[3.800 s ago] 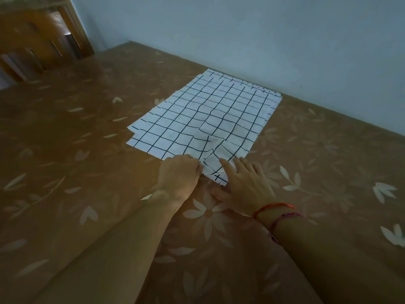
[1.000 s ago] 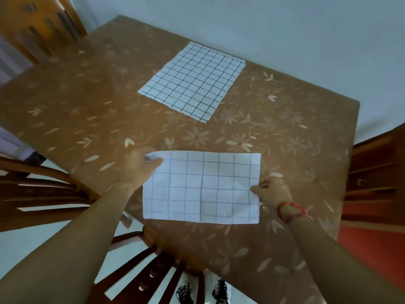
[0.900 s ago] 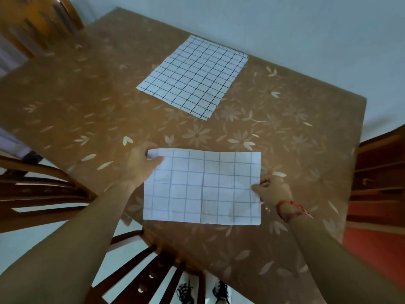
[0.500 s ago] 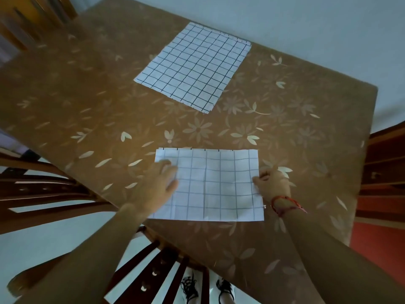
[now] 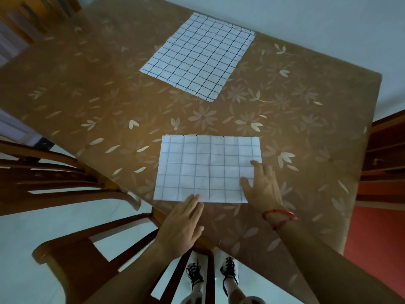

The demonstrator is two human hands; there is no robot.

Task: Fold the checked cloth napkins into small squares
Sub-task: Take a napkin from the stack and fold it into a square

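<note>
Napkin (image 5: 203,167) nearest the person lay flat on the table (image 5: 87,84), close to its front edge, grid lines looking faint. Left hand (image 5: 182,224) was flat with straight fingers, tips on the napkin's near edge, and the right hand (image 5: 262,185) pressed its near right corner, fingers spread. Second napkin (image 5: 197,55) lay flat, well apart, toward the far side.

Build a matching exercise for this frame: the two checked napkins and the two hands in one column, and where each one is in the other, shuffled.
Column one:
1. near napkin
2. far napkin
3. left hand
4. right hand

Column two:
A. flat on the near napkin's right part
B. untouched, toward the far side of the table
C. fingertips at the near napkin's front edge
D. under a palm, by the table's front edge

Pairs: 1-D, 2-B, 3-C, 4-A.
</note>
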